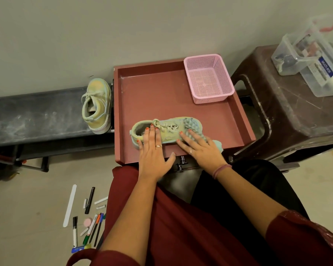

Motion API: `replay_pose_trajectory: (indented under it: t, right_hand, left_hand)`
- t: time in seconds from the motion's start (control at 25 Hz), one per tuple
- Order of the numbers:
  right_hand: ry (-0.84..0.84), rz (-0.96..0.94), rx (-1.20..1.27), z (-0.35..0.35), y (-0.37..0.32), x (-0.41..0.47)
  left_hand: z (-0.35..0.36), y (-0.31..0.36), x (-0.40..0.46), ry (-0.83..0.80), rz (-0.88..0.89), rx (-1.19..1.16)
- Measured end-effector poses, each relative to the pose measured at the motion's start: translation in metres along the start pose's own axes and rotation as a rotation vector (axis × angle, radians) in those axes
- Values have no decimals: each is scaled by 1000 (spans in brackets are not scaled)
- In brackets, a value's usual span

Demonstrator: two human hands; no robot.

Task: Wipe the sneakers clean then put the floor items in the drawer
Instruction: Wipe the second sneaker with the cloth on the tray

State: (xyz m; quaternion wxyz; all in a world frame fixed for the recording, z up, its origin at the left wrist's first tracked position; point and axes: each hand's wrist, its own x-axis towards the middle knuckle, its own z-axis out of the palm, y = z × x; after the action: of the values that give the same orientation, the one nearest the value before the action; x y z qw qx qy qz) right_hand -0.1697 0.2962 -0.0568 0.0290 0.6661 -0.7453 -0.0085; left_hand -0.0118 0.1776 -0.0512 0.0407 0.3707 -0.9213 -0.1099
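**Wiping the sneaker in the drawer, one hand bracing it**

My right hand [197,145] lies flat, fingers straight and spread, pressing a pale blue nubbly cloth [193,129] onto the toe of the sneaker [166,130]; it grasps nothing, only presses. My left hand [152,150] is likewise released and flat, fingertips resting on the collar and laces to pin the shoe down. I judge the wipe goes best with steady downward pressure from the left so the shoe cannot skid, while the right sweeps toe to heel and then along the sole edge, folding the cloth over as it dirties.

The sneaker lies on its sole at the near edge of the open red drawer [123,116], a pink basket [209,78] in the far right corner. The second sneaker [96,105] sits on the dark bench [37,116] just left of the drawer. The floor items [87,217], pens and markers, lie scattered beside my left knee, not yet collected.
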Motion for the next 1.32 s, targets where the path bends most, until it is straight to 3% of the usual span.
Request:
replay_pose_trajectory:
  t: [0.08, 0.2, 0.36, 0.44, 0.52, 0.6, 0.64, 0.72, 0.8, 0.88, 1.0, 1.04, 1.08, 1.16, 1.24, 1.32]
  right_hand:
    - [-47, 114, -12, 3, 22, -12]
    - [17, 527, 318, -3, 44, -21]
    - [522, 792, 709, -53, 24, 2]
    - [671, 713, 754, -59, 10, 18]
    - [571, 381, 632, -50, -10, 29]
    - [376, -60, 165, -17, -17, 25]
    - [294, -188, -54, 1, -12, 20]
    - [249, -163, -172, 11, 3, 13]
    - [211, -92, -95, 6, 14, 7]
    - [143, 116, -58, -4, 29, -3]
    - [179, 684, 408, -13, 39, -6]
    - [215, 780, 580, -16, 31, -1]
    - [312, 768, 661, -24, 18, 8]
    - [389, 453, 547, -33, -17, 25]
    - [238, 74, 219, -16, -40, 28]
    - [148, -11, -22, 9, -28, 22]
  left_hand:
    - [0, -2, 1, 1, 13, -3]
    - [2, -3, 1, -19, 5, -1]
    - [3, 0, 3, -26, -12, 9]
    - [3, 0, 2, -28, -13, 0]
    - [2, 0, 3, -28, -5, -6]
    - [2, -2, 2, -19, 0, -24]
    - [2, -3, 1, -20, 8, -26]
    - [0, -3, 2, -24, 24, -19]
    - [-1, -6, 1, -31, 28, -19]
    - [-1, -5, 1, -32, 30, -19]
    - [-1, -3, 3, -41, 9, -16]
    - [0, -2, 3, -40, 6, -17]
    - [0, -2, 2, -38, 6, -14]
    - [0, -2, 3, -38, 10, -7]
    - [1, -3, 2, -8, 17, -27]
    - [1, -4, 1, 1, 31, -28]
